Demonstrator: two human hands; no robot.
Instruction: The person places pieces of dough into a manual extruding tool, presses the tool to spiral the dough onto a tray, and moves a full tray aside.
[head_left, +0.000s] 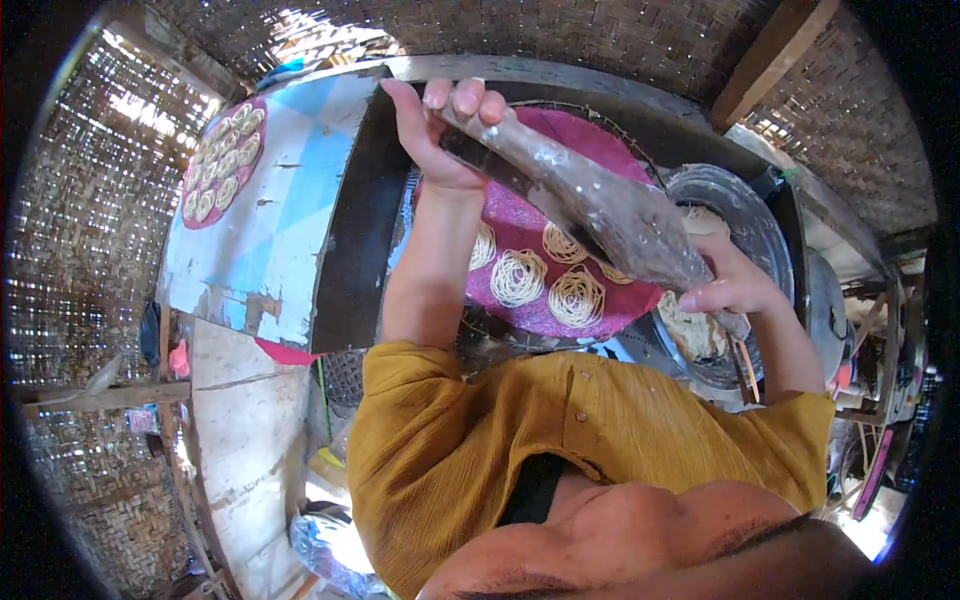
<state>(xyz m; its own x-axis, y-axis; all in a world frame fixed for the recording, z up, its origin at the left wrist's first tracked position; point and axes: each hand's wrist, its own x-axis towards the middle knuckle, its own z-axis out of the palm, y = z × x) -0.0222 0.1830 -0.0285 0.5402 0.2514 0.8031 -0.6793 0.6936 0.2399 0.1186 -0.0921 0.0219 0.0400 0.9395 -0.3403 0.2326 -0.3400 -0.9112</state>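
Observation:
A long, worn wooden tool (600, 202), like a hand press for noodles, slants between my hands, smeared with pale residue. My left hand (454, 139) grips its upper left end, fingers curled over the edge. Its lower right end is in my right hand (731, 277). Below the tool, a round magenta sheet (517, 202) lies on a woven tray (600, 116), partly hidden by my arm. Several coiled nests of pale strands (519, 277) sit on the sheet. Beneath my right hand, a grey basin (776, 225) contains pale dough (694, 330).
On the left, a blue and white tabletop (292, 172) bears another magenta sheet (202, 220) covered with coiled nests. A round metal lid or pot (823, 307) stands right of the basin. Woven bamboo walls (570, 37) enclose the workspace, with a wooden post (772, 60) at upper right.

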